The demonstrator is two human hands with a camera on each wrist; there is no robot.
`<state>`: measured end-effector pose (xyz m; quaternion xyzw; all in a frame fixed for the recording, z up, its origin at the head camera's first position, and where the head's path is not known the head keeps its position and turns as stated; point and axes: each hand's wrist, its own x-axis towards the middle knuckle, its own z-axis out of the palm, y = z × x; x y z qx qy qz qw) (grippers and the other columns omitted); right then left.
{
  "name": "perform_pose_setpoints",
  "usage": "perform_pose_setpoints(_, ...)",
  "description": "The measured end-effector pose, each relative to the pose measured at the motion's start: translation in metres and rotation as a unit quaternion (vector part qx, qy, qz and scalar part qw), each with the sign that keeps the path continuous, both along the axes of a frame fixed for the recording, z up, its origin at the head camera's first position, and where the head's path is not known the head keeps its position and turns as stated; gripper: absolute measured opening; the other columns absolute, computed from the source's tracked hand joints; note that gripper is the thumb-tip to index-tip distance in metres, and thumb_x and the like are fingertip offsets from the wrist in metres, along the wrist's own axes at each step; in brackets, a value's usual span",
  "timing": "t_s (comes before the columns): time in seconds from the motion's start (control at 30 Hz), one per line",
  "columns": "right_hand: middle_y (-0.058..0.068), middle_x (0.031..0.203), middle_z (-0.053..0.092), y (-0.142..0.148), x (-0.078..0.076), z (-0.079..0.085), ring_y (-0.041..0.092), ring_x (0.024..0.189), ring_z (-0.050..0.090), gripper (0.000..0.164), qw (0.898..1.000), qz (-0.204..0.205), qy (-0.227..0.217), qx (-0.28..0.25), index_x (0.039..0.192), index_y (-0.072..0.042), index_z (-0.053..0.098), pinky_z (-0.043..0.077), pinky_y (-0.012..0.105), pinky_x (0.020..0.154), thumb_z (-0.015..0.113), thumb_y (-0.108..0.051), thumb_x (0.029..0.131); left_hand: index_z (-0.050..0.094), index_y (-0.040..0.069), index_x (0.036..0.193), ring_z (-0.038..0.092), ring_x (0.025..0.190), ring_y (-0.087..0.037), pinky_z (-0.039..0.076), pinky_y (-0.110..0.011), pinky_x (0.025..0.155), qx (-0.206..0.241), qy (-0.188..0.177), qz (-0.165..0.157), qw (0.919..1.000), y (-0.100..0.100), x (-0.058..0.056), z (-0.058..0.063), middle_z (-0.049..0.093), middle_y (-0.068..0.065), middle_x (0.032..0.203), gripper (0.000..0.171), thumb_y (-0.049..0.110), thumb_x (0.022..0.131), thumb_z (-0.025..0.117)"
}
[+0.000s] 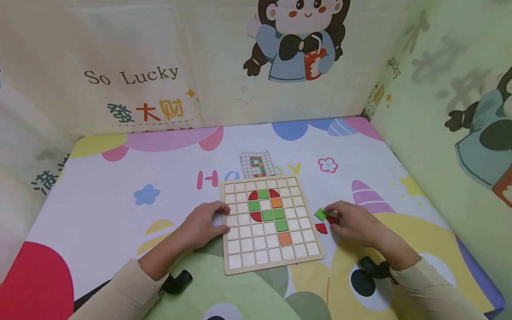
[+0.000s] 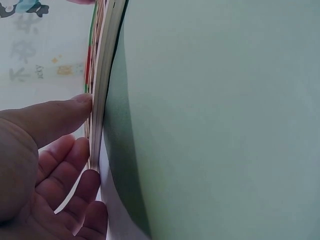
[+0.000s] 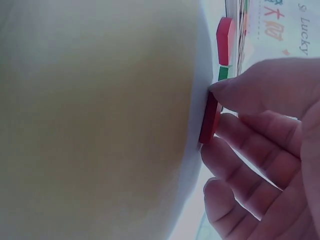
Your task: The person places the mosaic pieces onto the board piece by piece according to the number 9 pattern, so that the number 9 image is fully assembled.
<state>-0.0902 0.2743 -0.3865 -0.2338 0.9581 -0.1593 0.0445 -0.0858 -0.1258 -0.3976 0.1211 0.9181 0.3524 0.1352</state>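
Observation:
A square wooden grid board (image 1: 258,229) lies on the table, bearing several green, red and orange pieces in a shape like a 9. My left hand (image 1: 206,226) rests at the board's left edge, thumb and fingertips touching the rim (image 2: 102,75). To the right of the board, my right hand (image 1: 357,223) pinches a red rounded-corner piece (image 3: 209,117) between thumb and fingers, low over the tabletop. A loose green square tile (image 1: 320,214) lies by its fingertips. Another red rounded piece (image 1: 321,228) lies between this hand and the board.
Behind the board, partly beneath its far edge, a printed pattern card (image 1: 258,163) shows a similar coloured figure on a grid. The patterned tablecloth (image 1: 180,164) covers the table. Printed fabric walls (image 1: 216,66) stand at the back and right.

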Motion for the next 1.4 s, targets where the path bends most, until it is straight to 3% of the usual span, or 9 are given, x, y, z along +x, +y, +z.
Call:
perform_pose_setpoints(0.47, -0.002, 0.093, 0.067, 0.0001, -0.0014, -0.0021, 0.012, 0.074, 0.051, 0.024, 1.0, -0.005, 0.024, 0.005, 0.106, -0.008, 0.071, 0.049, 0.03, 0.066, 0.079, -0.009, 0.083, 0.066, 0.009, 0.12, 0.053, 0.114, -0.027, 0.046, -0.044, 0.1, 0.001, -0.001, 0.004, 1.0, 0.0011, 0.0017, 0.0003, 0.064, -0.003, 0.117, 0.039, 0.015, 0.084, 0.081)
perform_pose_setpoints(0.93, 0.001, 0.098, 0.067, 0.0054, -0.0029, 0.003, 0.011, 0.072, 0.055, 0.033, 0.997, -0.034, -0.054, -0.033, 0.116, -0.003, 0.069, 0.051, 0.027, 0.064, 0.075, -0.005, 0.084, 0.065, 0.008, 0.119, 0.053, 0.112, -0.027, 0.046, -0.045, 0.099, 0.001, 0.002, 0.0, 1.0, -0.0001, 0.0012, 0.001, 0.064, -0.003, 0.116, 0.038, 0.014, 0.085, 0.08)
perform_pose_setpoints(1.2, 0.002, 0.101, 0.066, 0.0073, -0.0037, 0.0029, 0.016, 0.081, 0.056, 0.042, 0.999, -0.006, -0.045, -0.029, 0.122, 0.0, 0.065, 0.054, 0.035, 0.073, 0.072, 0.002, 0.08, 0.065, 0.009, 0.118, 0.053, 0.112, -0.028, 0.045, -0.045, 0.099, 0.005, 0.003, -0.002, 1.0, -0.0007, 0.0002, -0.0003, 0.064, -0.003, 0.116, 0.037, 0.014, 0.085, 0.08)
perform_pose_setpoints(1.4, 0.005, 0.104, 0.067, 0.0069, -0.0047, 0.0013, 0.022, 0.087, 0.059, 0.038, 0.999, -0.004, -0.028, -0.017, 0.118, 0.0, 0.066, 0.054, 0.044, 0.08, 0.075, 0.0, 0.081, 0.065, 0.008, 0.118, 0.053, 0.112, -0.028, 0.044, -0.045, 0.099, 0.004, 0.007, -0.008, 0.9999, -0.0018, -0.0003, 0.0001, 0.065, -0.002, 0.114, 0.036, 0.013, 0.085, 0.079)
